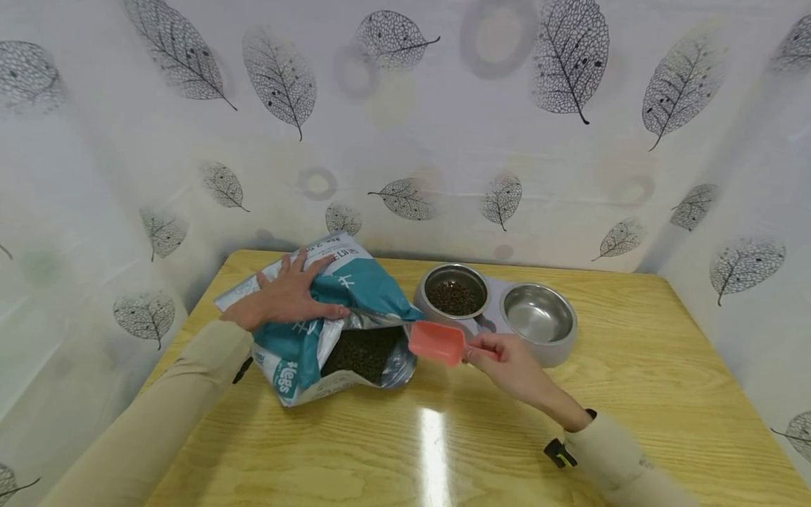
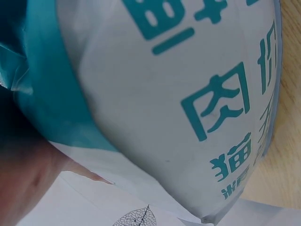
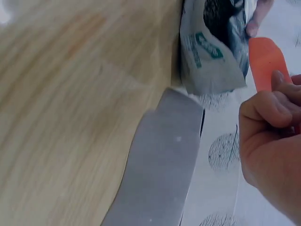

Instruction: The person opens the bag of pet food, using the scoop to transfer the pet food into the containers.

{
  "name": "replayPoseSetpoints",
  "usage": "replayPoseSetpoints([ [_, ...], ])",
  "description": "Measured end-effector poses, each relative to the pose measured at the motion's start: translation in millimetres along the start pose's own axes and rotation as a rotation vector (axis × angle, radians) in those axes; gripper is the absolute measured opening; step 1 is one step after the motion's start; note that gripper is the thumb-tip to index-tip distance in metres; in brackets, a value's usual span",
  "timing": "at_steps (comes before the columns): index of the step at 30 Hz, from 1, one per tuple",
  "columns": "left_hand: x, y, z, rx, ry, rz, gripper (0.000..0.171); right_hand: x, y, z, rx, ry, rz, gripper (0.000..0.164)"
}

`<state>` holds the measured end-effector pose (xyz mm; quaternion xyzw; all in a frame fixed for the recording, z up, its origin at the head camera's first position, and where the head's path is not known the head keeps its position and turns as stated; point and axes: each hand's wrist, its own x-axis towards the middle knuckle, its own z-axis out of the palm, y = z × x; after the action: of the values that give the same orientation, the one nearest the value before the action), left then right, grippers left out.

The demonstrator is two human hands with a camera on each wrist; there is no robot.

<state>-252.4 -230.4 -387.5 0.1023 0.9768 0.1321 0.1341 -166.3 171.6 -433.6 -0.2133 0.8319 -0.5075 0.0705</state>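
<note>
A teal and white bag (image 1: 374,282) of pet food lies tilted on the table, its open mouth facing the front and showing dark brown kibble (image 1: 361,352). My left hand (image 1: 285,292) rests on top of the bag with fingers spread; the left wrist view shows the printed side of the bag (image 2: 141,94) up close. With curled fingers, my right hand (image 1: 516,370) grips the handle of a red scoop (image 1: 437,343). The scoop is held just right of the bag's mouth, in front of the bowls, and its red inside shows. Only its blade edge shows in the right wrist view.
Behind the scoop is a grey double feeder (image 1: 557,352). Its left steel bowl (image 1: 437,310) holds some kibble, while bare metal shows in the right steel bowl (image 1: 538,313). A leaf-patterned curtain (image 1: 443,155) surrounds the wooden table (image 1: 633,352) at the back and sides.
</note>
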Motion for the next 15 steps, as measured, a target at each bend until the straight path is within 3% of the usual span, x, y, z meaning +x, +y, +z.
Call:
replayPoseSetpoints([
  [5,0.0,-0.8,0.5,0.001,0.002,0.002,0.117,-0.9,-4.1,22.7,-0.032,-0.085,-0.024,0.021],
  [10,0.3,-1.2,1.4,0.005,0.004,0.005,0.116,3.9,-9.0,47.6,-0.193,-0.095,-0.095,0.024],
  [12,-0.2,-0.6,1.0,0.007,0.006,0.004,0.116,7.0,-11.8,57.7,-0.297,-0.077,-0.193,0.023],
  [15,-0.9,0.3,0.2,0.004,0.006,0.002,0.116,12.2,-14.6,71.2,-0.527,0.013,-0.430,0.022],
])
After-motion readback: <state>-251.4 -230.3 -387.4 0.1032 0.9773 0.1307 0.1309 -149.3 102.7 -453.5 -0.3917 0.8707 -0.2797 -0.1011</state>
